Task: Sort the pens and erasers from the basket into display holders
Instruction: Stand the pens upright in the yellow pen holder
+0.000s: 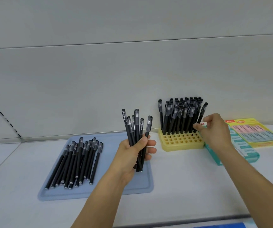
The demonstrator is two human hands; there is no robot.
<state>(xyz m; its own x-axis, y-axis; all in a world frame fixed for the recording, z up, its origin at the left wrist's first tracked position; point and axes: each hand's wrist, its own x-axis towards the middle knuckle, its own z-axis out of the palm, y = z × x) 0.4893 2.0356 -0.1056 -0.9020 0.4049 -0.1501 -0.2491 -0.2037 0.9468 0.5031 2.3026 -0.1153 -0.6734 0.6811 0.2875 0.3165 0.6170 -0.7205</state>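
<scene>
**Pen sorting, roughly halfway by the look of it**

Back rows of the yellow holder (181, 142) already packed with upright pens (181, 116), front rows of holes still bare. Still a loose pile of pens (76, 162) lying on the blue tray (99, 193), well left of both hands. Left hand (132, 155) wrapped around a bundle of pens (136, 134), caps up, over the tray's right edge. Right hand (214, 129) at the holder's right end, fingertips pinching the lower barrel of one standing pen. Eraser boxes (254, 132) parked just behind that hand, looking filled already.
</scene>
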